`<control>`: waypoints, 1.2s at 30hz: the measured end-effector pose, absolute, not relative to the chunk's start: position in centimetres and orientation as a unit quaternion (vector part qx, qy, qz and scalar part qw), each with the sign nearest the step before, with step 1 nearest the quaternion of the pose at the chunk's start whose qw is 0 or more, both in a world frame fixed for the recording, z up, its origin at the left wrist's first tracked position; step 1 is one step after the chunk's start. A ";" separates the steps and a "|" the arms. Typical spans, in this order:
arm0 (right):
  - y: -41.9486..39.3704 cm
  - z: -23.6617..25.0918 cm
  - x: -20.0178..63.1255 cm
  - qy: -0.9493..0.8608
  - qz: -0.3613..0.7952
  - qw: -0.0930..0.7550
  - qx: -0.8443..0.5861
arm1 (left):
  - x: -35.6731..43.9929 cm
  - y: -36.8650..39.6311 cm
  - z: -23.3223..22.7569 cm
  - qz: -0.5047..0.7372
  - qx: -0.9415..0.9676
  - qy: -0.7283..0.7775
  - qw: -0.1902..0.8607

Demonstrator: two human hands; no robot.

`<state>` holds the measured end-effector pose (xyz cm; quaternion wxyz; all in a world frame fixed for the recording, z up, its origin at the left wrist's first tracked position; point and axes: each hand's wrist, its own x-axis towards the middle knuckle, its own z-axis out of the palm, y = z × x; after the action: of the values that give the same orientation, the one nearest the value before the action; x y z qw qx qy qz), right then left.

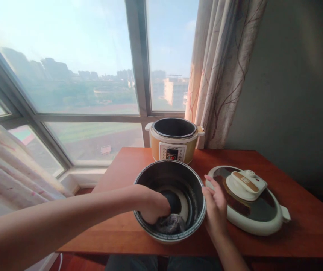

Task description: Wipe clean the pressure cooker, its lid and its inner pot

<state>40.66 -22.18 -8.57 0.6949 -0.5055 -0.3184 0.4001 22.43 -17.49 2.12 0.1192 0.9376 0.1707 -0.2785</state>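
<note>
A dark inner pot is tilted toward me above the near part of the table. My left hand reaches down inside it, closed on a dark grey cloth that lies against the inner wall; its fingertips are hidden. From the right side, my right hand grips the pot's outer wall, thumb near the rim. Directly behind the pot stands the yellowish pressure cooker body with white handles and a control panel, its top uncovered. To the right of my right hand lies the cooker's lid.
The reddish-brown wooden table stands against a large window. One curtain hangs behind the table's far edge, and another curtain hangs at left. A grey wall rises on the right.
</note>
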 end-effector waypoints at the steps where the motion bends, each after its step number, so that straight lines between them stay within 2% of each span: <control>1: -21.8 -8.4 41.0 -0.327 0.406 0.690 -0.503 | 22.4 -17.4 2.3 -0.307 0.931 0.162 0.110; 3: -21.1 -8.2 41.7 -0.338 0.418 0.680 -0.498 | 22.5 -17.4 2.5 -0.360 0.918 0.136 0.092; 5: -20.4 -7.9 42.3 -0.345 0.432 0.672 -0.493 | 22.6 -17.3 2.6 -0.339 0.923 0.152 0.102; 10: -19.2 -6.9 43.5 -0.371 0.481 0.642 -0.467 | 22.1 -16.2 1.7 -0.236 0.931 0.168 0.223; 14: -18.5 -6.6 43.7 -0.364 0.487 0.640 -0.470 | 21.6 -15.0 0.7 -0.242 0.908 0.188 0.284; 17: -18.8 -6.9 43.7 -0.344 0.488 0.646 -0.475 | 22.0 -15.0 0.5 -0.250 0.904 0.219 0.270; 21: -21.6 -7.7 43.6 -0.329 0.486 0.669 -0.456 | 23.2 -15.8 1.1 -0.241 0.927 0.209 0.197; 24: -24.6 -8.1 42.9 -0.324 0.467 0.654 -0.499 | 24.0 -16.3 1.5 -0.220 0.931 0.224 0.188; 30: -27.8 -7.6 40.1 -0.331 0.468 0.604 -0.554 | 25.4 -15.8 0.6 -0.083 0.882 0.327 0.328; 36: -27.3 -7.0 39.9 -0.365 0.460 0.593 -0.551 | 26.8 -14.4 -0.5 0.119 0.661 0.489 0.557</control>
<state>39.88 -27.27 -6.95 0.5928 -0.5507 -0.3651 0.4605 26.83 -14.37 -0.48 0.5570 0.6610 0.4886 0.1185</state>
